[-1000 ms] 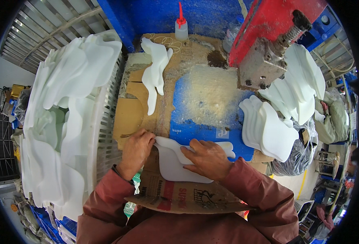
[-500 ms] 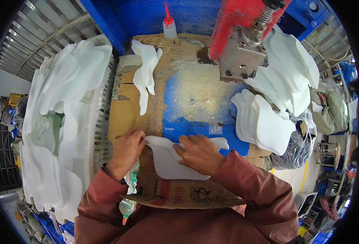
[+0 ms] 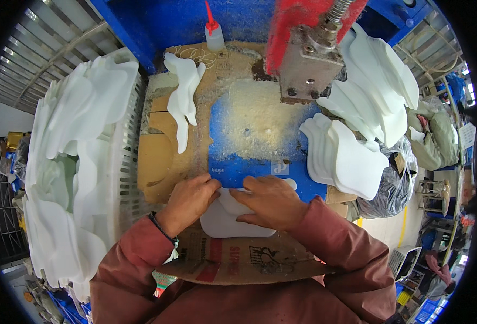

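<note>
In front of me lies a flat white curved plastic piece (image 3: 230, 225), its lower lobe over a cardboard sheet. A raised edge crosses it, and I cannot tell whether a second layer lies on top. My left hand (image 3: 191, 202) has its fingers closed at the piece's upper left edge, fingertips partly hidden. My right hand (image 3: 273, 204) grips the right part from above, thumb on the surface and fingers curled at the far edge. Just beyond both hands is a blue board (image 3: 249, 171), covered with pale dust farther back.
A white slatted crate (image 3: 118, 178) heaped with white pieces (image 3: 95, 102) stands left. A narrow wavy white offcut (image 3: 183, 102) lies behind my left hand. Right are stacked white pieces (image 3: 352, 159) and a black plastic bag (image 3: 389, 186). A metal machine head (image 3: 309, 75) overhangs the board; a red-tipped bottle (image 3: 215, 39) stands behind.
My left hand has moved right along the piece's upper edge, closer to my right hand. My right hand has stayed on the piece, its fingers slightly shifted. The whole view has shifted a little.
</note>
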### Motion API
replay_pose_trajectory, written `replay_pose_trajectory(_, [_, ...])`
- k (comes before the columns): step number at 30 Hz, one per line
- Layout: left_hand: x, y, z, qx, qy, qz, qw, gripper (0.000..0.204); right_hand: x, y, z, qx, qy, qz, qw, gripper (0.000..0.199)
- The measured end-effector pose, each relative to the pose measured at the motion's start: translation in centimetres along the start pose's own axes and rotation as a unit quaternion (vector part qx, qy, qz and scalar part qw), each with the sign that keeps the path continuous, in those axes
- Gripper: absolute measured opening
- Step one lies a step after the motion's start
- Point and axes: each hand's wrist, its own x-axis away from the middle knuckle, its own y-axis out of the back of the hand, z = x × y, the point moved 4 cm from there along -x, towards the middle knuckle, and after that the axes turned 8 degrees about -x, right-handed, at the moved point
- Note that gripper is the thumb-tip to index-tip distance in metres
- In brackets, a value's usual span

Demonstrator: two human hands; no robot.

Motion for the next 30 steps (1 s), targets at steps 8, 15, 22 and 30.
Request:
replay_pose_trajectory(8, [0.6, -1.0, -0.5, 0.008, 0.034, -0.053, 0.998, 0.011, 6.3, 1.4, -3.1, -0.27, -0.172, -0.201, 0.926, 0.022])
replay_pose_trajectory(15, [0.7, -1.1, -0.5, 0.01, 0.053, -0.082, 0.995, 0.011, 6.1, 0.9, -3.3, -0.256, -0.141, -0.313, 0.904, 0.019])
replay_pose_trajectory(22, [0.8, -1.2, -0.5, 0.032, 0.052, -0.09, 0.994, 0.01, 6.0, -0.6, -4.5, -0.228, -0.156, -0.29, 0.916, 0.017])
replay_pose_trajectory(30, [0.7, -1.3, -0.5, 0.02, 0.05, -0.088, 0.995, 0.009, 5.7, -1.1, -4.6, -0.174, -0.158, -0.296, 0.926, 0.014])
